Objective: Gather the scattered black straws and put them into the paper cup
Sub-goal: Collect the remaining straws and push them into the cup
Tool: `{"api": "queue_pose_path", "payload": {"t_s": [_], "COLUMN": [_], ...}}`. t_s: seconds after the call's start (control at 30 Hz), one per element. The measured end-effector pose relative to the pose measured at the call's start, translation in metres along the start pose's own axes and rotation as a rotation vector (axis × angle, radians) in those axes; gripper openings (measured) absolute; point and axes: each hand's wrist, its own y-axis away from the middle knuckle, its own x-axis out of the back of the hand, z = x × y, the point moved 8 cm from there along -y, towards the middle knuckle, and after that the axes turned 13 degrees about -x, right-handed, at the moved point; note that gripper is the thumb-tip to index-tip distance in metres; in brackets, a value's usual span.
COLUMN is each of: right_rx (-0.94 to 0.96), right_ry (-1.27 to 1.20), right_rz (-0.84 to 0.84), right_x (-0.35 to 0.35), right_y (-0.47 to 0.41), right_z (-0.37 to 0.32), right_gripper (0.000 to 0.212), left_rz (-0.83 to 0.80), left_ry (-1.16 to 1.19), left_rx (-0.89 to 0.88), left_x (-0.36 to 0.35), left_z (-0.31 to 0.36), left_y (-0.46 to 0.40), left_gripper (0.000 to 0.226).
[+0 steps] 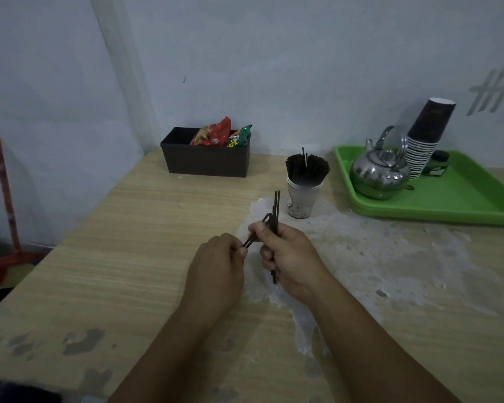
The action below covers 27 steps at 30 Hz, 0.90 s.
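A white paper cup (302, 200) stands on the wooden table, packed with many black straws (307, 167) that fan out above its rim. Just in front of it, over the table's middle, my right hand (288, 258) grips a small upright bundle of black straws (276, 206); their tips rise above my fingers and their lower ends stick out below my palm. My left hand (216, 269) pinches the lower ends of a couple of slanted black straws (252, 237) that lean into that bundle. No loose straws show on the table.
A black box (205, 162) with snack packets sits at the back by the wall. At the right, a green tray (460, 203) carries a steel kettle (380, 173), a stack of dark paper cups (425, 135) and a small jar. A red broom (5, 199) leans at the left.
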Motion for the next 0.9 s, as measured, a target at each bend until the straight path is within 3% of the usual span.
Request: {"api": "queue_pose_path", "payload": {"t_s": [0.13, 0.23, 0.4, 0.53, 0.77, 0.9], "right_rx": [-0.011, -0.006, -0.024, -0.04, -0.051, -0.069], "right_ry": [-0.072, -0.138, -0.338, -0.246, -0.09, -0.037], "right_rz": [0.069, 0.195, 0.262, 0.301, 0.212, 0.181], "right_x": [0.008, 0.023, 0.032, 0.034, 0.026, 0.023], "right_y": [0.0, -0.003, -0.004, -0.004, -0.005, -0.006], "right_z": [-0.002, -0.005, -0.001, 0.001, 0.004, 0.007], "right_gripper": [0.02, 0.021, 0.026, 0.028, 0.023, 0.011], "left_rz": [0.054, 0.08, -0.07, -0.111, -0.178, -0.154], "left_ry": [0.025, -0.085, -0.353, -0.414, -0.641, -0.59], "left_rx": [0.022, 0.084, 0.189, 0.17, 0.029, 0.029], "left_x": [0.007, 0.019, 0.022, 0.018, -0.003, -0.007], "left_z": [-0.001, -0.014, -0.03, -0.026, -0.019, -0.022], "left_y": [0.003, 0.008, 0.015, 0.015, 0.012, 0.011], "left_gripper": [0.016, 0.024, 0.028, 0.024, 0.013, 0.013]}}
